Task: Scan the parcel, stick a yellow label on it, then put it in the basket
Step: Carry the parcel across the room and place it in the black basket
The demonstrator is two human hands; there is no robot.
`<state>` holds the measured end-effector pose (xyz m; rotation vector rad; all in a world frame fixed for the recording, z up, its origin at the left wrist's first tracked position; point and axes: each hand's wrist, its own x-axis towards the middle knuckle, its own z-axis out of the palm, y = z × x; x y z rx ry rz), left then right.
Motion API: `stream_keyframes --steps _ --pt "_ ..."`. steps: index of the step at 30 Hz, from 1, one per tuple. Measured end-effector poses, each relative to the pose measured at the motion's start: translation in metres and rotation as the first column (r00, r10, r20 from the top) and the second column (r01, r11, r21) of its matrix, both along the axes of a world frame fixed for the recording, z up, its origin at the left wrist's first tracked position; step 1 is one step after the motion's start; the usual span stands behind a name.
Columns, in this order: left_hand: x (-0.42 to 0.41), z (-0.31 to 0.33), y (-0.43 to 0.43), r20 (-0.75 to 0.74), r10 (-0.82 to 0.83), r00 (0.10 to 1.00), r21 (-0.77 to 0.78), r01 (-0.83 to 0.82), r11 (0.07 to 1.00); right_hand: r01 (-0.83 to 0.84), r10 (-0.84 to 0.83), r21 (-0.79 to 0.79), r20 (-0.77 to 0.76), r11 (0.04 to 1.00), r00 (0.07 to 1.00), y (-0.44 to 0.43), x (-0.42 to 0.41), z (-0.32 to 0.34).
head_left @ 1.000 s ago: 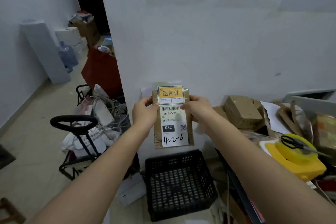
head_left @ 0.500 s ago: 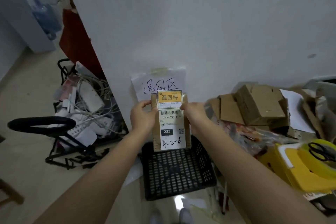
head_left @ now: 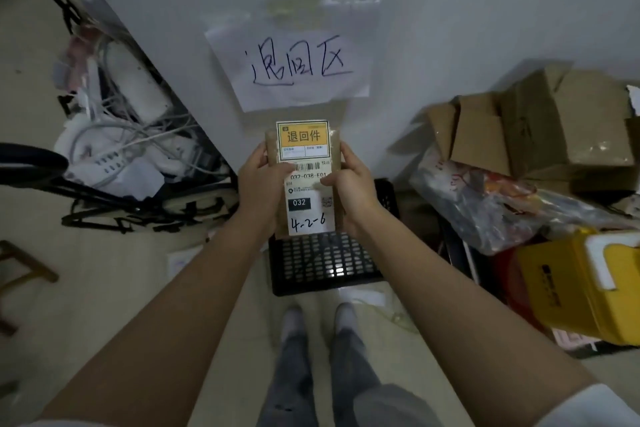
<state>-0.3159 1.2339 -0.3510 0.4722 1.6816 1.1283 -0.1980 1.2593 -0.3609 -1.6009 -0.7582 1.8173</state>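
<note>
Flat brown paper parcel (head_left: 304, 180) with white shipping label, upright, gripped at its sides by left hand (head_left: 262, 184) and right hand (head_left: 353, 188), above black perforated plastic basket (head_left: 325, 263); yellow label (head_left: 302, 139) stuck at top; beyond, handwritten paper sign (head_left: 294, 62) on wall.

View tipped down over the last second: doorway and far room gone, person's legs and feet (head_left: 313, 322) now in frame. Parcel (head_left: 304, 180) lowered from against the wall to over the black basket (head_left: 325, 263). Wall sign (head_left: 298, 62), hidden behind it before, fully exposed. Right hand (head_left: 349, 194) thumb slid onto the white label (head_left: 310, 198); left hand (head_left: 263, 191) thumb at the barcode.
</note>
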Motion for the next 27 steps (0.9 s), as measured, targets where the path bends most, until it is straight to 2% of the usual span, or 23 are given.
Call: stream_keyframes --steps 3,6,12,15,18,24,27 --pt "0.006 -0.035 -0.008 0.060 -0.042 0.997 -0.042 0.045 0.998 0.096 -0.096 -0.070 0.004 0.993 0.995 -0.009 0.003 -0.034" --pt "0.007 -0.070 -0.011 0.093 -0.010 0.996 -0.098 0.019 0.995 0.164 -0.168 -0.130 -0.016 0.978 0.986 -0.016 0.010 -0.071" --pt "0.003 -0.151 0.001 0.057 -0.029 0.998 -0.169 0.038 0.985 0.136 -0.138 -0.184 0.002 0.973 0.990 -0.007 0.012 -0.148" --pt "0.000 -0.192 0.009 -0.018 -0.063 0.998 -0.164 0.060 0.985 0.067 -0.062 -0.119 0.044 0.991 0.997 -0.007 0.008 -0.187" --pt "-0.001 -0.236 0.007 -0.097 -0.101 0.990 -0.220 0.077 0.972 -0.014 0.019 -0.054 0.090 0.998 0.996 -0.016 0.002 -0.232" --pt "0.004 -0.306 -0.016 0.006 -0.132 0.991 -0.286 0.128 0.949 -0.136 0.158 -0.147 0.147 0.980 0.976 -0.037 0.005 -0.306" --pt "0.006 -0.335 -0.026 0.037 -0.119 0.992 -0.344 0.125 0.931 -0.083 0.117 -0.212 0.152 0.974 0.981 -0.047 0.008 -0.337"
